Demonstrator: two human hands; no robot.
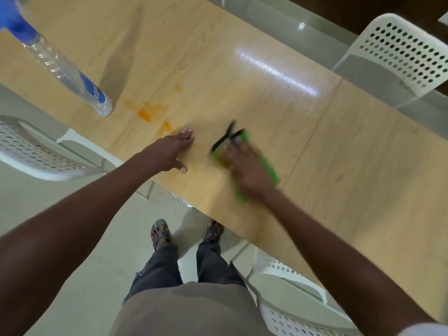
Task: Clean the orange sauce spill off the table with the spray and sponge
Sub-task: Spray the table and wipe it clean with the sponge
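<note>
A smeared orange sauce spill (151, 112) marks the light wooden table (266, 98), left of centre near the front edge. My left hand (169, 151) lies flat and open on the table just right of the spill, fingers spread. My right hand (244, 166) presses down on a green sponge (269, 166) with dark edges, blurred by motion, to the right of my left hand. A clear spray bottle (65, 69) with a blue top and blue label stands at the table's left, beside the spill.
White perforated chairs stand around the table: one at the left (31, 151), one at the far right (397, 54), one at the lower right (291, 299). My legs and sandalled feet stand on the pale floor at the table's front edge.
</note>
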